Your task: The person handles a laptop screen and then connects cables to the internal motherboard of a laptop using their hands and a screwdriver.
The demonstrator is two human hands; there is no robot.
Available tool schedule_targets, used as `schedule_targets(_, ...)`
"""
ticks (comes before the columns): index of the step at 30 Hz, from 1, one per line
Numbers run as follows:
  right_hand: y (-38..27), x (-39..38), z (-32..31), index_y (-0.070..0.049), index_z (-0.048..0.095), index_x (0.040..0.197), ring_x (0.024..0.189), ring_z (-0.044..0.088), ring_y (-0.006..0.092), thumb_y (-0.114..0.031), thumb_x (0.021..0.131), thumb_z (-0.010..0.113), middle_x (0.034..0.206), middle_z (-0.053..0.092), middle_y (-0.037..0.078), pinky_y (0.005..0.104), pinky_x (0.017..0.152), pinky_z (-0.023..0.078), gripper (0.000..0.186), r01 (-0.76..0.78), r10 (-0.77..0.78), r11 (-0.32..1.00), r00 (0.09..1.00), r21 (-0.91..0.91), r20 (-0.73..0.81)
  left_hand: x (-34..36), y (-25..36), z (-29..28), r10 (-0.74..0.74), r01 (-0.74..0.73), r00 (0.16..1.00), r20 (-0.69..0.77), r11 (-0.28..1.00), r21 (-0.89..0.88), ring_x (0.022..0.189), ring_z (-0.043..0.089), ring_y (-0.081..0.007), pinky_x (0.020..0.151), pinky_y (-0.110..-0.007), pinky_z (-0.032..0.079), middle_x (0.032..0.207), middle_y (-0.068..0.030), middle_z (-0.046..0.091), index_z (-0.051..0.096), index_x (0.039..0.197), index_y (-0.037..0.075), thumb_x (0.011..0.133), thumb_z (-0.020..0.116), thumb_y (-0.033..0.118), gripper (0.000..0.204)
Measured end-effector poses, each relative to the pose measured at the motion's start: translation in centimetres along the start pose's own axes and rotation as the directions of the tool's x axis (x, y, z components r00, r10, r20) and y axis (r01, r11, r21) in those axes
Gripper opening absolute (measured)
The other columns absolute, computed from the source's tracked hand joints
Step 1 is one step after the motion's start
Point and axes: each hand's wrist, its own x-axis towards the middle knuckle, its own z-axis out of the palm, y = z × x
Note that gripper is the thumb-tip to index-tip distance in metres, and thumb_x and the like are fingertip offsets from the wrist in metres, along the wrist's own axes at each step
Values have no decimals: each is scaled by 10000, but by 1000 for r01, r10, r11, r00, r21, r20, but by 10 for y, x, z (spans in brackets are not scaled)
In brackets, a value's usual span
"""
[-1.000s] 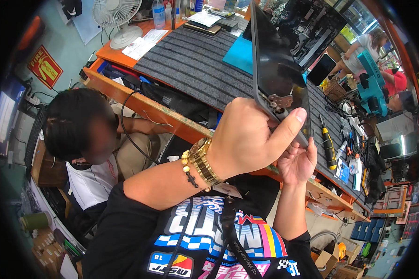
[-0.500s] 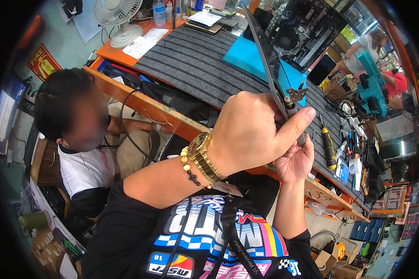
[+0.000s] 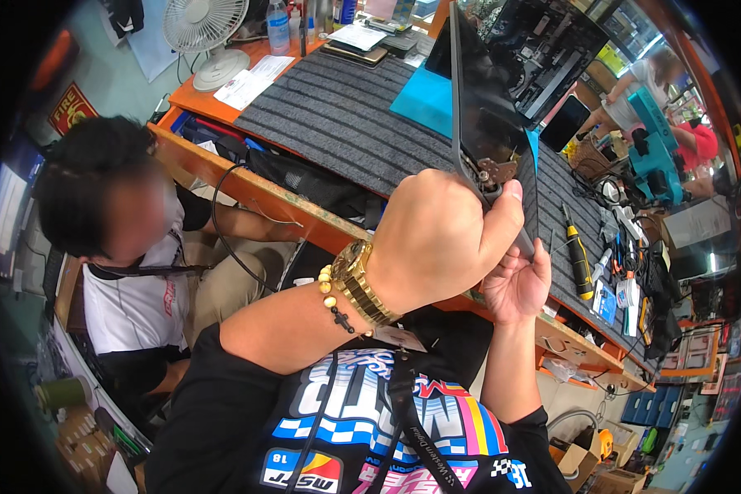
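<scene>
My left hand (image 3: 436, 235), wearing a gold watch and a beaded bracelet, is closed on a dark laptop screen panel (image 3: 486, 107), held tilted on edge above the bench. A metal hinge (image 3: 498, 171) is exposed at the panel's near end, beside my left thumb. My right hand (image 3: 514, 284) is below it, palm up, with curled fingers round the lower edge of the same panel; part of this grip is hidden. Behind the panel stands an opened laptop (image 3: 543, 49) with its internal parts showing, and a blue sheet (image 3: 420, 103) lies under that area on the grey striped mat (image 3: 305, 123).
A seated person (image 3: 115, 239) is at the left beside an open drawer (image 3: 214, 173). A fan (image 3: 206, 29), bottle (image 3: 278, 33) and papers stand or lie at the back. A yellow-black screwdriver (image 3: 579, 263), cables and a teal machine (image 3: 659, 148) are right. A person (image 3: 626, 95) stands beyond.
The panel tilted, then swung back, and now sits slightly lower with both my hands, which keep their hold. The seated person has shifted left and turned.
</scene>
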Motion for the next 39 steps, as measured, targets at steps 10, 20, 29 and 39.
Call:
schedule_targets(10,0,0,-3,67,682,1308,985,718,292,-351,1145,507,1103,735,210,392,842,679,481,11,-11,1000,1000,-14,20,-4,6,10,-77,60,995,-68,973,-222,535,637,-370,477,-465,442,595,-149,612,663,719,1,1017,650,86,310)
schedule_targets(20,-20,-4,-12,-3,661,1427,1114,743,314,-309,1139,518,1350,727,219,427,892,687,443,199,-153,957,965,-211,214,-25,-6,3,-288,351,936,202,753,-557,773,664,-212,692,-384,532,876,-99,667,659,1043,-6,1094,606,108,136)
schedule_targets(29,-22,-9,0,69,630,1431,1165,760,391,-319,1137,546,1338,735,265,460,1000,656,493,285,-210,923,936,-257,283,-43,-15,-7,-203,316,949,243,583,-749,1104,732,-161,928,-315,598,1174,-117,760,647,1319,-49,1139,568,131,266)
schedule_targets(39,-23,-16,6,63,636,1428,1070,773,351,-338,1138,548,1321,744,259,423,904,657,503,341,-256,882,926,-325,279,-57,-4,3,-303,263,950,72,655,-708,863,651,-54,770,-257,538,983,-11,717,662,1167,-16,1059,667,67,136)
